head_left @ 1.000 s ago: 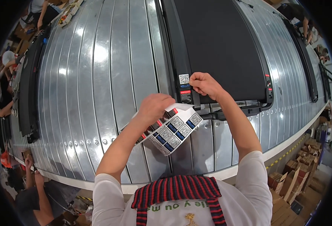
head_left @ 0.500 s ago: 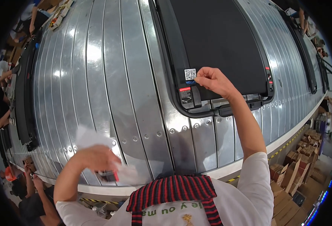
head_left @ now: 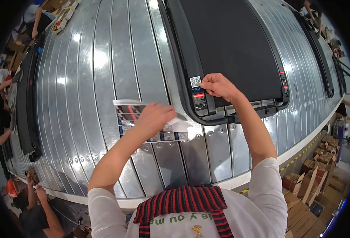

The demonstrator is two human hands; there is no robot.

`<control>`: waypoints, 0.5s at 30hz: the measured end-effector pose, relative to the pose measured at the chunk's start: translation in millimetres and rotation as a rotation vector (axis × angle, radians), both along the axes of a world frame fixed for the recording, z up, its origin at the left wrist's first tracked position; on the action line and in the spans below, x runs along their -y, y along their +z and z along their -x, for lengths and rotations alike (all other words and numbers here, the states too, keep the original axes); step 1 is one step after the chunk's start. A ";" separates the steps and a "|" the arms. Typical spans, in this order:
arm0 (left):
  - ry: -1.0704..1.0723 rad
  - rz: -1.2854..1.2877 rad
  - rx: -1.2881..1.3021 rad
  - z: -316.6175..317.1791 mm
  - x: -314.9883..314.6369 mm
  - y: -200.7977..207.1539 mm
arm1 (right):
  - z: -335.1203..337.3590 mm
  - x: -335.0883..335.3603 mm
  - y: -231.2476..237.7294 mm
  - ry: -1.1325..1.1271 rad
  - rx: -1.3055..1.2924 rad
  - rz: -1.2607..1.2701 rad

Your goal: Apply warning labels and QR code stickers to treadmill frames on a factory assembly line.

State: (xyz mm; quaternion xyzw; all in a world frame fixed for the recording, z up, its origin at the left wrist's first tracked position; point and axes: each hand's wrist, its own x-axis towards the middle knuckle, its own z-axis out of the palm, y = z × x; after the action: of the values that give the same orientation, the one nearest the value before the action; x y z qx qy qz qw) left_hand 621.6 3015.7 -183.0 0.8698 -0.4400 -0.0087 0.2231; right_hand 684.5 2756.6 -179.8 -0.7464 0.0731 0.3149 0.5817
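Observation:
My right hand [head_left: 219,87] pinches the right edge of a sticker [head_left: 195,82] with a square code on it. The sticker is at the near left side rail of a black treadmill [head_left: 230,43]; I cannot tell whether it is pressed down or held just above. Below it on the rail is a red-topped warning label [head_left: 199,102]. To the left, my left hand [head_left: 155,118] is closed over several sticker sheets [head_left: 167,137] printed with square codes, with a red and black printed sheet [head_left: 129,110] among them. The hand covers the middle of the sheets.
The treadmill lies on a slatted metal conveyor [head_left: 91,71]. More black treadmills stand at the left [head_left: 26,107] and the far right [head_left: 313,51]. Cardboard boxes [head_left: 305,198] are stacked beyond the right edge. Other people work along the left and far sides.
My left hand has swung up and right with the sheets, from the lower left to beside the treadmill's corner. The sticker in my right hand has shifted slightly left and nearer along the rail.

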 end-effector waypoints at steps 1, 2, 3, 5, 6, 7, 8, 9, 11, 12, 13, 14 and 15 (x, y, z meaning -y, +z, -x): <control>-0.001 0.001 0.000 -3.9 8.2 -2.4 | 0.1 -0.5 -0.1 -0.001 0.000 0.001; 0.014 0.025 0.007 -7.6 15.2 -4.3 | 0.7 -1.5 -0.2 -0.012 -0.004 0.006; 0.028 0.050 0.014 -10.5 20.9 -6.1 | 1.2 -2.1 0.1 -0.023 -0.007 0.011; 0.033 0.048 0.002 -14.6 28.1 -10.5 | 1.2 -3.2 0.1 -0.022 -0.002 0.030; 0.036 0.047 -0.011 -15.9 30.2 -12.4 | 1.0 -3.3 -0.3 -0.022 0.003 0.050; 0.035 0.046 -0.008 -16.4 31.1 -13.9 | 0.9 -3.3 -1.1 -0.024 0.005 0.049; 0.048 0.044 -0.017 -16.8 31.4 -15.0 | 0.8 -3.3 -2.3 -0.033 0.004 0.042; 0.061 0.043 -0.025 -17.3 32.2 -14.1 | 0.9 -3.2 -2.8 -0.044 0.002 0.036; 0.065 0.006 -0.078 -17.8 32.6 -11.2 | 1.7 -4.3 -1.0 -0.051 0.006 0.042; 0.071 -0.030 -0.132 -18.1 32.6 -9.3 | 1.9 -5.3 -0.1 -0.057 0.010 0.049; 0.068 -0.031 -0.129 -18.2 32.6 -9.1 | 2.2 -5.8 -0.2 -0.060 0.013 0.047; 0.068 -0.040 -0.129 -18.2 32.8 -9.6 | 2.5 -6.0 -1.1 -0.069 0.020 0.055; 0.066 -0.047 -0.128 -18.6 33.0 -9.4 | 2.7 -5.9 -2.1 -0.080 0.029 0.063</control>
State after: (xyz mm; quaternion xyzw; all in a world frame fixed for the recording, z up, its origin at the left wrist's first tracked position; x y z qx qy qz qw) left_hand 640.3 2982.8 -192.4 0.8866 -0.3956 -0.0672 0.2302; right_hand 681.8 2762.5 -181.8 -0.7653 0.1045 0.2782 0.5709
